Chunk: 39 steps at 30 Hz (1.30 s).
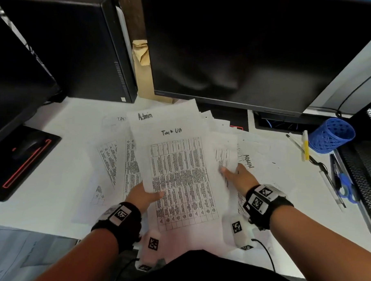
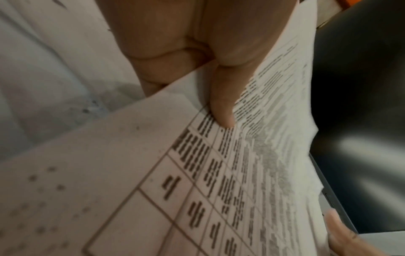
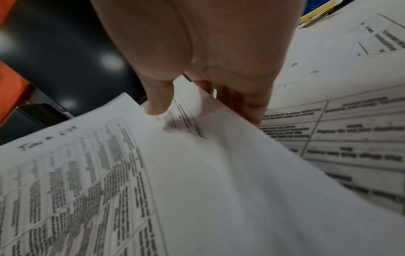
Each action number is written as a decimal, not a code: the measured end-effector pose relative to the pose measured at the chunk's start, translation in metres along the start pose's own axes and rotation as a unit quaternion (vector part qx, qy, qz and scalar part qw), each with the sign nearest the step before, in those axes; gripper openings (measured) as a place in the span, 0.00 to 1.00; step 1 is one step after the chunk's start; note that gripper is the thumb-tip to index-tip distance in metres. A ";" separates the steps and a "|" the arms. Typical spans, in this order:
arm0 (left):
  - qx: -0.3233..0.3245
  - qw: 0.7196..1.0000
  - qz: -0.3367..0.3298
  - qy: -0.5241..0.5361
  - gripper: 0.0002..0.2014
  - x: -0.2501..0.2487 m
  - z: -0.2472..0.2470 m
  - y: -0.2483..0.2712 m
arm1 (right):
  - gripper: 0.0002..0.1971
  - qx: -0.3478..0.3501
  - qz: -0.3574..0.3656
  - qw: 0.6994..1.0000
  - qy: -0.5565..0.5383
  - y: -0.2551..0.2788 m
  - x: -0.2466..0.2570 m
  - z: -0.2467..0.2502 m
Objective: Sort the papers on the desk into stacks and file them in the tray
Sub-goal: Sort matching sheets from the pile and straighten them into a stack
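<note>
A sheaf of printed papers is held above the desk, its top sheet a table headed "Task list". My left hand grips its lower left edge, with the thumb pressed on the print and the fingers underneath. My right hand pinches the right edge, its thumb on top of the sheet and its fingers below. A sheet marked "Admin" sticks out behind the top sheet. More loose papers lie spread on the white desk. The black mesh tray stands at the far right.
A dark monitor stands close behind the papers, with a PC tower to its left. On the left lies a mouse on a black pad. Near the tray are a blue pen cup, pens and scissors.
</note>
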State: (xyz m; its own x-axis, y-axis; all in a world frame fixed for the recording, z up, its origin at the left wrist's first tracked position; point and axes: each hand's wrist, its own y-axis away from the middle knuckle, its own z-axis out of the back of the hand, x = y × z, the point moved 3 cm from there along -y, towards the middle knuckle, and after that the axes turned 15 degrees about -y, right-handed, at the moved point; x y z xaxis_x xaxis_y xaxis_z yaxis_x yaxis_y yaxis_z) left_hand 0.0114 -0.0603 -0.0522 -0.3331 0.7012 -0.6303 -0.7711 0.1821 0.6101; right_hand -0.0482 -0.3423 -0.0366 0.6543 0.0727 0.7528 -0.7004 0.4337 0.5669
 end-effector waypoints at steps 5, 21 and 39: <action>0.013 0.999 -0.017 -0.047 0.14 -0.016 0.013 0.011 | 0.41 0.039 0.030 0.993 -0.108 -0.004 0.005 0.002; -0.117 0.992 -0.025 -0.037 0.19 -0.021 0.034 0.004 | 0.22 -0.093 0.014 0.993 0.075 -0.007 -0.001 0.020; -0.056 0.998 -0.015 -0.012 0.18 -0.005 0.017 0.006 | 0.21 -0.080 -0.098 0.965 0.230 -0.007 -0.023 0.065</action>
State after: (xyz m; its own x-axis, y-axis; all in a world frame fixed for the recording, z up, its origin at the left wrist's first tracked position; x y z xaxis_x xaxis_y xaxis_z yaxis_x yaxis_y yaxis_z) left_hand 0.0179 -0.0513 -0.0375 -0.2959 0.7133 -0.6353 -0.8369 0.1270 0.5324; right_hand -0.0770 -0.4056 -0.0355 0.8532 0.3493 0.3875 -0.5209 0.6099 0.5972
